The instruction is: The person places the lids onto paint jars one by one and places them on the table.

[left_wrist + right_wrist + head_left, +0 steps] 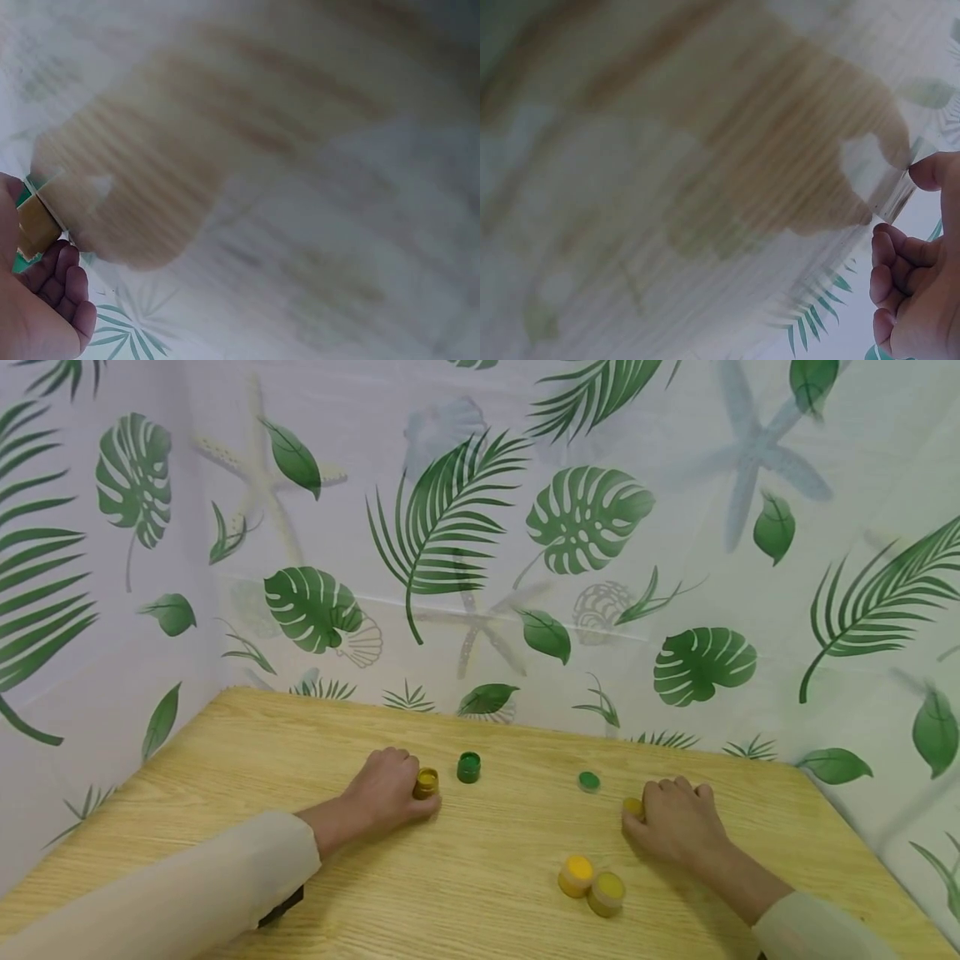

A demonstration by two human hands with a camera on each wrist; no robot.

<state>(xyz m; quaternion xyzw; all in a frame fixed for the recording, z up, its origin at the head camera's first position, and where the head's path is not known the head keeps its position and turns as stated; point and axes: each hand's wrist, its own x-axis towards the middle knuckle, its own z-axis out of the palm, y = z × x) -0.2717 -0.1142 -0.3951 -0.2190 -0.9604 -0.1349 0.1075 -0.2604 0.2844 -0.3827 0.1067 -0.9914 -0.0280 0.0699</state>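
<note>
At the pale wooden bench [450,877], the left hand [381,792] has its fingers clamped round a small, round, ochre-yellow open pot [427,783], which is upright, near a small, round, green open pot [468,767]. The right hand [681,822], well apart, pinches a round yellow piece [633,807], most probably a lid; near it lies a flat, round green lid [588,782]. I would judge that the step in hand is the placing of opened pot and lid on separate sides. The next move would call for loosening the fingers gently, so that the pot does not tip. Nearer the person, a bright yellow-topped pot [576,876] and an olive-yellow-topped pot [606,893] stand side by side, both closed.
</note>
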